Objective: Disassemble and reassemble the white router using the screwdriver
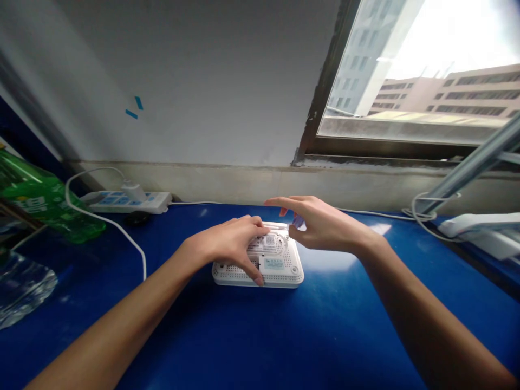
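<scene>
A white router-like box (pixel 280 268) lies upside down on the blue table (pixel 284 336), its vented underside and labels facing up. My left hand (pixel 231 244) rests on the box's left part, fingers spread flat over it, thumb down at the front edge. My right hand (pixel 320 225) hovers at the box's far right corner, thumb and fingers curled toward a white part folded along the back edge. Whether it grips that part is unclear.
A white power strip (pixel 122 201) with a plugged charger and a looping white cable (pixel 105 219) lies at the back left. A green plastic bottle (pixel 40 203) and a clear bottle (pixel 20 287) sit at the left. A window (pixel 418 70), a metal bar and white cables (pixel 426 211) are at the right.
</scene>
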